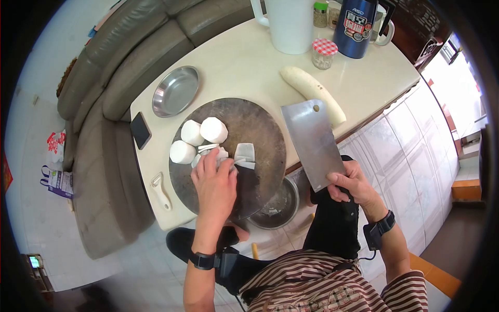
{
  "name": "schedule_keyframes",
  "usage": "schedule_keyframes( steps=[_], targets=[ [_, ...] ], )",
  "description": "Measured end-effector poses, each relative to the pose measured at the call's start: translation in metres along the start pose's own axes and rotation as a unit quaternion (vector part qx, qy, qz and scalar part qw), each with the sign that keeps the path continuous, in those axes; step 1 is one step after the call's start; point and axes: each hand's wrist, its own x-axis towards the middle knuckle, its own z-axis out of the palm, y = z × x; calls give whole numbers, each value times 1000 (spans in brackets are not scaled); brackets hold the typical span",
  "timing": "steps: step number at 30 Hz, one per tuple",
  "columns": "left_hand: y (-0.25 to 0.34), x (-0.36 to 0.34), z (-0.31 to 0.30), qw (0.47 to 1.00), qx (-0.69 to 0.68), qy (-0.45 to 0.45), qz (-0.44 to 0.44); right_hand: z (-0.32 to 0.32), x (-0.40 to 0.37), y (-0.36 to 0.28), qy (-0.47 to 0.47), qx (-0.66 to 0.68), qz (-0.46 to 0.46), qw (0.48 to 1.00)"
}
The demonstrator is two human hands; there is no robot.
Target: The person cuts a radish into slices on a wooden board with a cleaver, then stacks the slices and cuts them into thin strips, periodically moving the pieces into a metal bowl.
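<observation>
My right hand (353, 183) grips a broad cleaver (313, 143) at its near end, the blade raised to the right of the round chopping board (260, 192). The handle is mostly hidden by my fingers. On the board, my left hand (214, 179) has its fingers curled over cut white radish slices (222, 153), partly covering them. Beyond and left of that hand stand three thick peeled radish chunks (213, 130). A few flat radish slices (245, 152) lie apart on the right of it. Behind the cleaver lies a long whole white radish (309, 91).
A steel bowl (176, 91), a phone (140, 130) and a peeler (160, 192) lie on the table's left. A white pitcher (291, 26), jar (324, 54) and blue flask (355, 28) stand at the back. Below the board is a metal basin (283, 208).
</observation>
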Motion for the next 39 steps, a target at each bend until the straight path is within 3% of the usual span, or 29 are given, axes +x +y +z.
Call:
schedule_keyframes(
  steps=[10, 14, 16, 19, 24, 29, 39],
  targets=[
    [3, -72, -17, 998, -54, 2, -11, 4, 1, -1, 4, -30, 6, 1000],
    [-4, -86, -15, 992, -67, 88, -56, 7, 0, -3, 12, -104, 16, 994],
    [-9, -89, -14, 977, -146, 115, -109, 12, -2, -7, 7, -160, 21, 987],
    [-10, -85, -13, 976, -144, 145, -77, 37, -5, -27, 1, -279, 71, 958],
    [-17, -86, -8, 984, -92, 151, -9, 82, -6, -40, -47, -446, 21, 894],
    [-22, -102, -13, 989, -133, 64, -12, 105, -3, -42, -81, -491, -10, 867],
    [-19, -119, -8, 989, -119, 84, 0, 130, 9, -30, -143, -602, -142, 773]
  ],
)
